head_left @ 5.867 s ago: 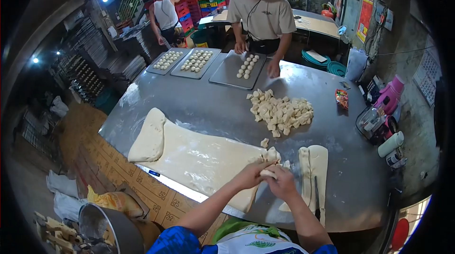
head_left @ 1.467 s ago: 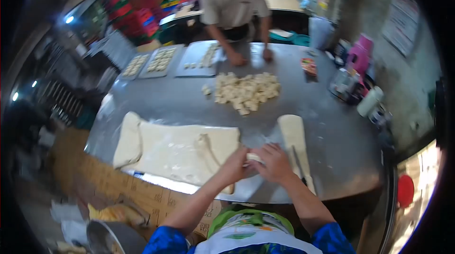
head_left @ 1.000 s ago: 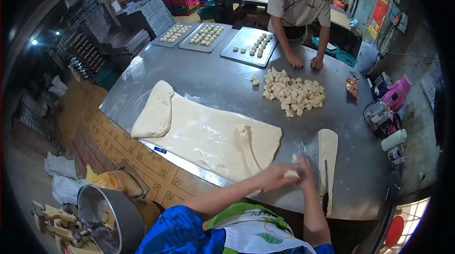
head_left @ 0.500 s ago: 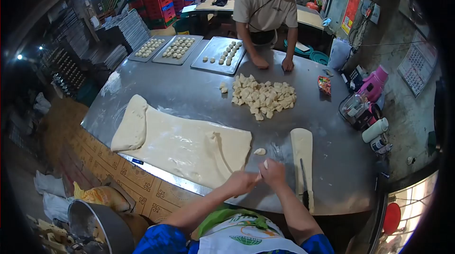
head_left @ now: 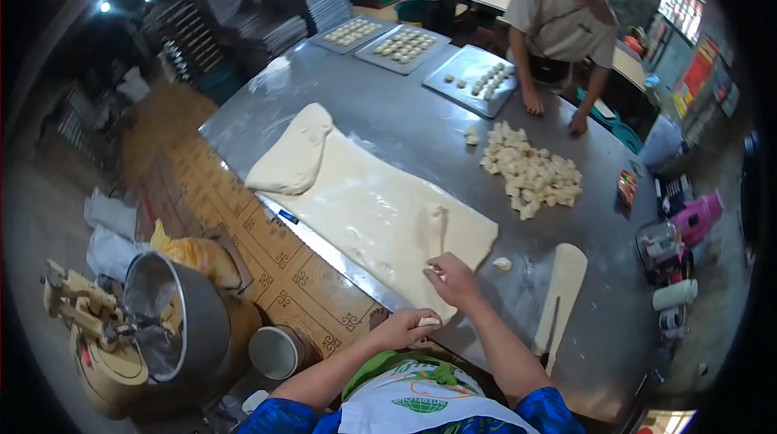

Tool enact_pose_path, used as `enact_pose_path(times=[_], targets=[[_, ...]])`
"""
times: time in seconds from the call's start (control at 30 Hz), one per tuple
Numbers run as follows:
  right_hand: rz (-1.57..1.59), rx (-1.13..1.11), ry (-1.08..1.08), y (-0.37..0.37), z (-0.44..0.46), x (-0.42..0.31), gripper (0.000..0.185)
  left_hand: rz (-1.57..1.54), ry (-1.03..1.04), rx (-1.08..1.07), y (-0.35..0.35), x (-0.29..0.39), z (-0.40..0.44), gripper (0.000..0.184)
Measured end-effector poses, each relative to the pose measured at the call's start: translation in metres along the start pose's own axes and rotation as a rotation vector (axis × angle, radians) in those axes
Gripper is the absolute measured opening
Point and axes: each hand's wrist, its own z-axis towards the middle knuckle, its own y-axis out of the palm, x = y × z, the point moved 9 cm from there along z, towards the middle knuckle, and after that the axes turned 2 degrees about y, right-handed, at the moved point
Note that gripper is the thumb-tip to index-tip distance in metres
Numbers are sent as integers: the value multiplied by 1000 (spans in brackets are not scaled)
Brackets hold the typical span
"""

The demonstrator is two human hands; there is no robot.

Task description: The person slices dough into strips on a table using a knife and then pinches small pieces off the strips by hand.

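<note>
Holding dough piece (head_left: 429, 321) in left hand (head_left: 403, 329) with nearly closed fingers, by near corner of dough sheet (head_left: 364, 199); showing right hand (head_left: 457, 280) half-curled over dough sheet, not revealing any grip; ideally pinching lightly, pulling evenly, avoiding tugs

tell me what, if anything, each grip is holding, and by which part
Both hold off-white dough: some pokes out of the left grip and some shows in the right grip; which part is held cannot be told.
</note>
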Motion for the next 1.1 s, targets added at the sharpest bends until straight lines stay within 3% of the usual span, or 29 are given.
enact_pose_path(times=[0.17, 0.27, 0.33, 0.43, 0.6, 0.77, 0.8, 0.87, 0.9, 0.93, 1.0, 1.03, 1.1], targets=[[-151, -230, -272, 129, 74, -76, 21, -139, 15, 80, -35, -52, -21, 21], [-287, -437, -245, 206, 117, -123, 23, -380, -8, 108, -49, -59, -28, 21], [-366, -539, -218, 252, 142, -151, 24, -325, 46, 134, -60, -68, -32, 21], [-349, -473, -226, 293, 176, -177, 21, -140, 222, 156, -67, -77, -43, 24], [-629, -328, -365, 348, 215, -165, 19, -220, 111, 155, -75, -111, -50, 28], [-482, -372, -421, 333, 215, -165, 18, -123, -92, 66, -90, -110, -47, 28], [-503, -509, -380, 344, 217, -155, 18, -180, -55, 93, -91, -110, -45, 28], [-271, -596, -58, 309, 213, -152, 23, -132, -26, -8, -87, -106, -35, 28], [-163, -596, 73, 280, 207, -151, 25, -129, -179, -68, -89, -107, -34, 27], [-183, -522, 157, 271, 202, -130, 25, -109, -335, -129, -104, -72, -27, 27], [-104, -56, -268, 218, 201, -141, 19, -225, -238, -70, -97, -75, -11, 23], [-146, 5, -215, 172, 198, -119, 19, -210, -204, -153, -89, -73, -2, 23], [183, -196, 128, 96, 167, -54, 18, -294, -278, -120, -89, -73, 19, 16]])
